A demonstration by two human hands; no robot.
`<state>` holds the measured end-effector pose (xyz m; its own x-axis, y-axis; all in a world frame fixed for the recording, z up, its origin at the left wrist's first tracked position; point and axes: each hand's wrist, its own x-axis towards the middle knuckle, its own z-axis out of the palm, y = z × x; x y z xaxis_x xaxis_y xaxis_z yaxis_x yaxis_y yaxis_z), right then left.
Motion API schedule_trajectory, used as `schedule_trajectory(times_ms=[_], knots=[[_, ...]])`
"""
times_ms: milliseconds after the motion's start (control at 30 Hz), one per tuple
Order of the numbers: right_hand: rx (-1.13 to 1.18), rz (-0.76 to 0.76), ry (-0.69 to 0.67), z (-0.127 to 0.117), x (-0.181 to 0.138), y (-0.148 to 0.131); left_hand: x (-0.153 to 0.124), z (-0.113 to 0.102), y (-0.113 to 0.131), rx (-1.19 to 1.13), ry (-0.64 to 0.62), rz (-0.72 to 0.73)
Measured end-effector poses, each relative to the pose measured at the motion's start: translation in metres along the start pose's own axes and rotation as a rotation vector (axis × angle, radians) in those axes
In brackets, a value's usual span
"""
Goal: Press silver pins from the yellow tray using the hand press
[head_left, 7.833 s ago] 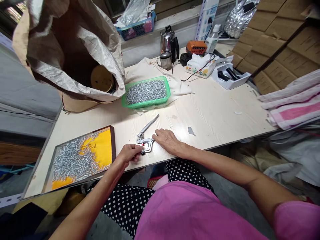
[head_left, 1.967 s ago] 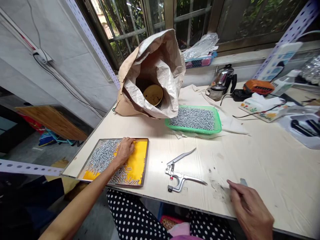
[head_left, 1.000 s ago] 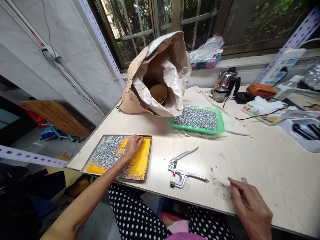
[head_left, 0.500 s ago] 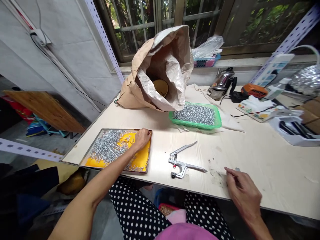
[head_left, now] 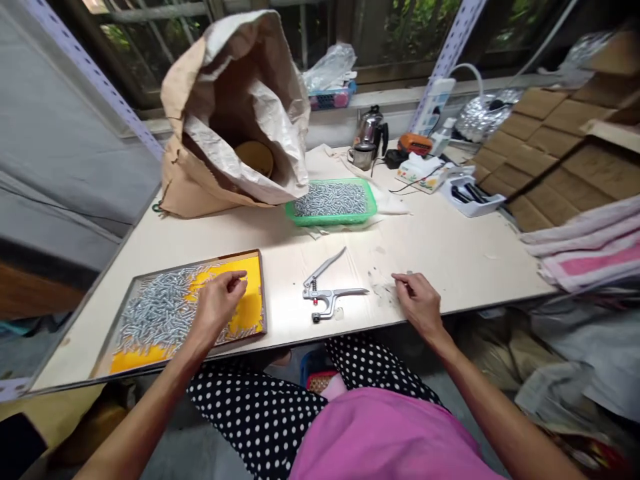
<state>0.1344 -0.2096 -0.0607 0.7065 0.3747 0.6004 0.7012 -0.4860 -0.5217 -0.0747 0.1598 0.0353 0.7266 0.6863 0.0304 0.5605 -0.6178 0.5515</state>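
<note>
My left hand (head_left: 220, 300) is over the right half of a shallow tray (head_left: 265, 293) with a yellow bottom, its thumb and fingertips pinched together. Whatever the pinch holds is too small to make out. Small silvery screw-like metal pieces (head_left: 157, 310) are heaped in the tray's left part, with some scattered along its front edge. My right hand (head_left: 420, 303) rests near the table's front edge, thumb and index finger together and the other fingers curled; I cannot tell if anything is in it. Between my hands lie metal hand pliers (head_left: 327, 293) with spread handles.
Behind the pliers, a green basket (head_left: 371, 207) holds many similar metal pieces. A large paper sack (head_left: 187, 180) stands open at the back left. Farther right are a metal pot (head_left: 369, 127), an orange tool battery (head_left: 414, 143), a tissue box (head_left: 420, 175), a white tray (head_left: 475, 207) and cardboard (head_left: 535, 153).
The view has swung to the right. My left hand has come back from the tray's far right corner toward me, its fingers now pinched. My right hand stays beside the pliers.
</note>
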Motion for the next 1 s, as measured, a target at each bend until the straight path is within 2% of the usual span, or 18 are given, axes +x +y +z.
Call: schedule_trajectory(times_ms=[133, 233, 367, 500, 600, 733, 867, 1000], knots=[[0.005, 0.006, 0.027, 0.0, 0.0, 0.0, -0.032, 0.032, 0.041, -0.247, -0.105, 0.007], [0.035, -0.012, 0.047, -0.002, 0.0, -0.001, -0.055, 0.062, 0.062, -0.409, -0.077, 0.002], [0.068, -0.048, 0.085, -0.005, -0.001, -0.004, -0.078, 0.087, 0.065, -0.51, 0.013, -0.07], [0.1, -0.082, 0.084, -0.006, -0.001, -0.005, -0.092, 0.095, 0.061, -0.617, 0.017, -0.21], [0.127, -0.068, 0.067, -0.006, -0.001, -0.004, -0.093, 0.097, 0.063, -0.671, 0.005, -0.256], [0.151, -0.03, 0.033, -0.005, -0.001, -0.003, -0.081, 0.101, 0.068, -0.685, -0.05, -0.299], [0.17, -0.039, 0.004, -0.004, 0.0, -0.003, -0.065, 0.103, 0.073, -0.621, -0.173, -0.319], [0.18, -0.033, -0.024, -0.004, 0.0, -0.002, -0.056, 0.103, 0.075, -0.535, -0.3, -0.265]])
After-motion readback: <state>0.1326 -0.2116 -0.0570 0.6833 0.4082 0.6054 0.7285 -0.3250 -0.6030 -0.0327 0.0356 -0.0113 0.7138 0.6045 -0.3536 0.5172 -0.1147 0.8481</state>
